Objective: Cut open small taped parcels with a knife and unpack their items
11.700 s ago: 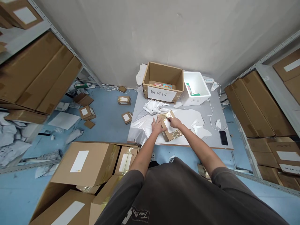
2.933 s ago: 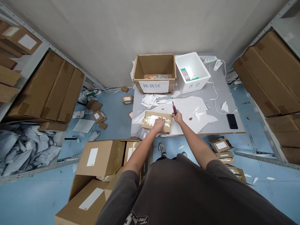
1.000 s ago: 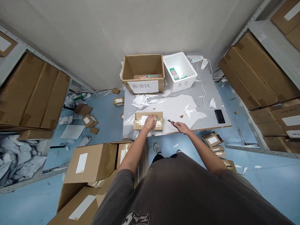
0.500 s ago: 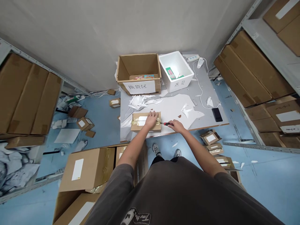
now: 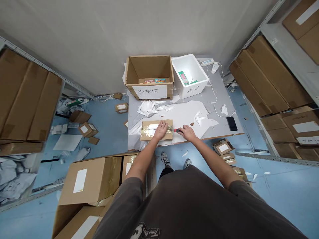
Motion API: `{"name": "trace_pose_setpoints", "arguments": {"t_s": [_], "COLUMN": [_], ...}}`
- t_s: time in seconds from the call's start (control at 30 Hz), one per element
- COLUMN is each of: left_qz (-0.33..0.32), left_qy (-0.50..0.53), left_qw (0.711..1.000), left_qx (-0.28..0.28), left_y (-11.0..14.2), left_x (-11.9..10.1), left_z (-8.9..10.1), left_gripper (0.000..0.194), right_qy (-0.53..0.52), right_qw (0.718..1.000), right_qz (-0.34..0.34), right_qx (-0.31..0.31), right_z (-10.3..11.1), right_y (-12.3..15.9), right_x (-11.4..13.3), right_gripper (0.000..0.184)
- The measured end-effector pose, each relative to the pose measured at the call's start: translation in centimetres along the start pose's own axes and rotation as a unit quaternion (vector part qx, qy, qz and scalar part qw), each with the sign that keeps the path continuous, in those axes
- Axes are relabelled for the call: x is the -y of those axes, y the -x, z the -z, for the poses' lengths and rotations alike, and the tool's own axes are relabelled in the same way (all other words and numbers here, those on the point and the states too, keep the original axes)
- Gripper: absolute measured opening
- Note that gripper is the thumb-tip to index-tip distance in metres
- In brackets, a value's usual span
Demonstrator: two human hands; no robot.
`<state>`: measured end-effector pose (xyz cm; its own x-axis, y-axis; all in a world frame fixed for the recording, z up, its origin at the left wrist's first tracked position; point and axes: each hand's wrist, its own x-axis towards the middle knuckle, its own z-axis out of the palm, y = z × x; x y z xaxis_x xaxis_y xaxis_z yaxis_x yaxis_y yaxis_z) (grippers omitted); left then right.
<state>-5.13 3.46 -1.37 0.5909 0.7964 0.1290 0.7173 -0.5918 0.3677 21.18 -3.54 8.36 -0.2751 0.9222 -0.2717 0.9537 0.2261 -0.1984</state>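
A small taped cardboard box with a white label lies flat near the table's front edge. My left hand rests on its top toward the right end, fingers stretched out. In my right hand is a red and black utility knife, pointing left. Its tip meets the box's right end along the tape line; how deep the blade goes I cannot make out. White paper covers the table around the box.
Behind stand a labelled open carton and a white foam box. A phone and a power strip lie on the right. Large cartons flank me at left, and shelves line both sides. Opened boxes lie on the floor.
The box has been turned from slanted to lying crosswise. My right hand has brought the knife from beside the box to its right end. My left hand stays on top, fingers now straighter.
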Motion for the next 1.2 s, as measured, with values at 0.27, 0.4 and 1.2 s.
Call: {"name": "trace_pose_setpoints", "arguments": {"t_s": [0.27, 0.4, 1.2], "left_qz": [0.013, 0.029, 0.048], "left_qy": [-0.002, 0.005, 0.02], "left_qw": [1.0, 1.0, 0.996], "left_qx": [-0.021, -0.002, 0.077], "left_y": [0.4, 0.6, -0.3], "left_x": [-0.5, -1.0, 2.1], "left_z": [-0.4, 0.2, 8.0], "left_gripper": [0.041, 0.042, 0.042], "right_qy": [0.039, 0.021, -0.583], "right_qw": [0.999, 0.999, 0.774], "right_qz": [-0.017, -0.027, -0.228], "right_qx": [-0.015, -0.013, -0.093], "right_z": [-1.2, -1.3, -6.9], "right_y": [0.2, -0.3, 2.9], "right_x": [0.8, 0.7, 7.1], "right_gripper": [0.048, 0.048, 0.054]}}
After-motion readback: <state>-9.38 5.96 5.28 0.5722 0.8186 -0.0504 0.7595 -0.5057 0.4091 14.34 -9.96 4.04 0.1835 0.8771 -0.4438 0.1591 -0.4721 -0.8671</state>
